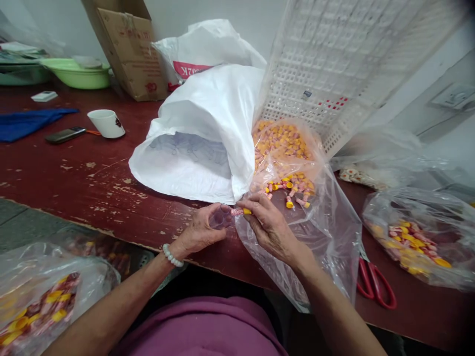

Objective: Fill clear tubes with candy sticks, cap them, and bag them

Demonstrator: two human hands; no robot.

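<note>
My left hand (198,230), with a pale bead bracelet at the wrist, is closed around a clear, rounded plastic piece (219,217). Between the fingers of my right hand (270,225) is a small pink-patterned tube with a yellow end (238,211). The tube's pink end meets the rim of the clear piece; whether it sits inside cannot be made out. Just beyond my hands, a white sack (208,99) lies with its mouth towards me, and clear pieces show dimly inside. Right of it, an open clear bag (315,222) holds many similar yellow-ended tubes (284,141).
A white plastic crate (315,64) leans behind the bag. Red-handled scissors (374,282) and another filled bag (423,242) lie right. Further left are a white cup (106,123), a phone (66,135), a green basin (74,74) and a carton (131,54). A filled bag (48,296) sits below the table edge.
</note>
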